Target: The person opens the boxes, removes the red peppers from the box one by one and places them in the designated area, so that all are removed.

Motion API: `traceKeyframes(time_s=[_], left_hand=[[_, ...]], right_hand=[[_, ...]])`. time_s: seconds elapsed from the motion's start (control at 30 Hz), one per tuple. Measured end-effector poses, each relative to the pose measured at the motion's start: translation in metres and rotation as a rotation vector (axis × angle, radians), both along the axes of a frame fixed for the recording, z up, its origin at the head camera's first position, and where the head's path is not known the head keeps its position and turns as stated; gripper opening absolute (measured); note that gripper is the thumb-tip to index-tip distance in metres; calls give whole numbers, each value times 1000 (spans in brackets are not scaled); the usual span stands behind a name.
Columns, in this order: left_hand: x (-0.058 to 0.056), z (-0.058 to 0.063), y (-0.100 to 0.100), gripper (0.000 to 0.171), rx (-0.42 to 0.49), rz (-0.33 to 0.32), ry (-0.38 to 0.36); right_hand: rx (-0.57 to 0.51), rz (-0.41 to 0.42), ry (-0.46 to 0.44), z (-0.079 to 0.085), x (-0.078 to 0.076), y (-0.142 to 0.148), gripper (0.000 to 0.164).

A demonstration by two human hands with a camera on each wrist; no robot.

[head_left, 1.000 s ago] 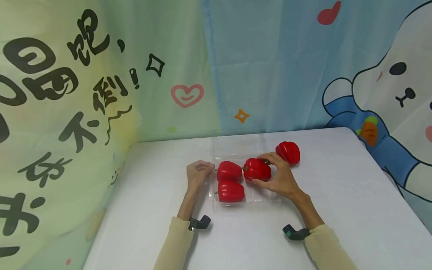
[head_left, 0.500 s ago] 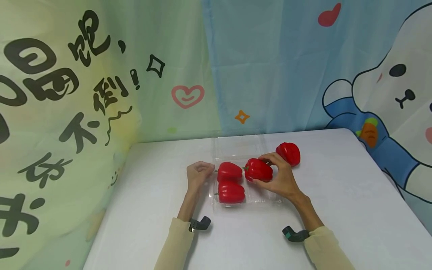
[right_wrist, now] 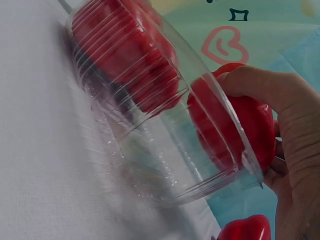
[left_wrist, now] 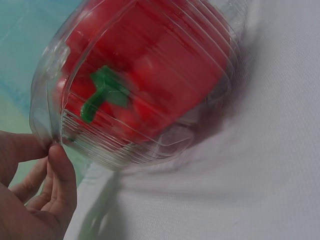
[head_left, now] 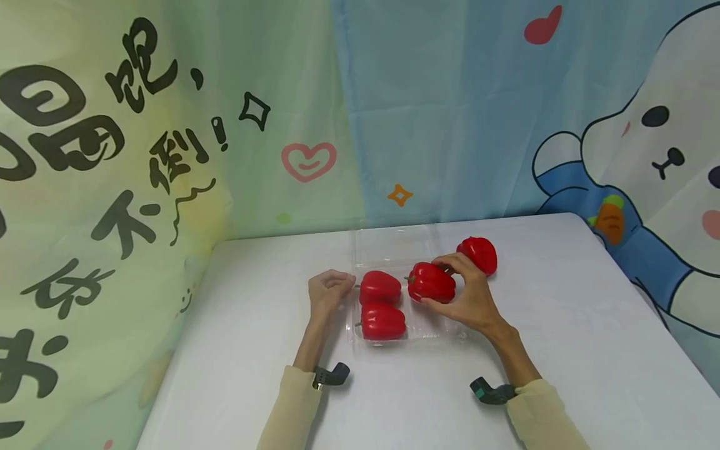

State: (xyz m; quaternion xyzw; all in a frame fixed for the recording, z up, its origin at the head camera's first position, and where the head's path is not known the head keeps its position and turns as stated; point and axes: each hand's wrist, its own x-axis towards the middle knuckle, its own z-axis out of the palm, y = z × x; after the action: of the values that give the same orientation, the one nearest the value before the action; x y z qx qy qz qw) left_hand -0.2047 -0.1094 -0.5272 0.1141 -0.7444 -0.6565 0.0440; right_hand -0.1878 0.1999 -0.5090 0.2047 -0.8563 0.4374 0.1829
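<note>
A clear plastic clamshell box [head_left: 433, 332] lies with its lid flipped back, two red bell peppers in its left half: a rear one [head_left: 380, 288] and a front one [head_left: 383, 322]. My left hand [head_left: 329, 291] pinches the box's left rim between thumb and finger, as the left wrist view shows near a green stem [left_wrist: 102, 95]. My right hand [head_left: 465, 290] grips a third red bell pepper [head_left: 431, 282], its stem toward the left, at the box's rear right. In the right wrist view that held pepper [right_wrist: 250, 125] shows partly through the clear wall.
Beyond my right hand another red bell pepper [head_left: 479, 255] lies on the white tablecloth [head_left: 562, 325]. The transparent lid [head_left: 396, 245] stretches toward the back edge, where a printed curtain [head_left: 427, 112] hangs behind the table.
My right hand has shifted the held pepper slightly to the right, so a gap now shows between it and the rear left pepper. My left hand keeps its place at the rim.
</note>
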Motion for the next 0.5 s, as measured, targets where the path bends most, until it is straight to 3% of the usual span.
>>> traceKeyframes(time_s=[0.5], left_hand=[[1, 1, 0, 15, 29, -6, 17]], right_hand=[[-25, -55, 15, 12, 5, 9, 83]])
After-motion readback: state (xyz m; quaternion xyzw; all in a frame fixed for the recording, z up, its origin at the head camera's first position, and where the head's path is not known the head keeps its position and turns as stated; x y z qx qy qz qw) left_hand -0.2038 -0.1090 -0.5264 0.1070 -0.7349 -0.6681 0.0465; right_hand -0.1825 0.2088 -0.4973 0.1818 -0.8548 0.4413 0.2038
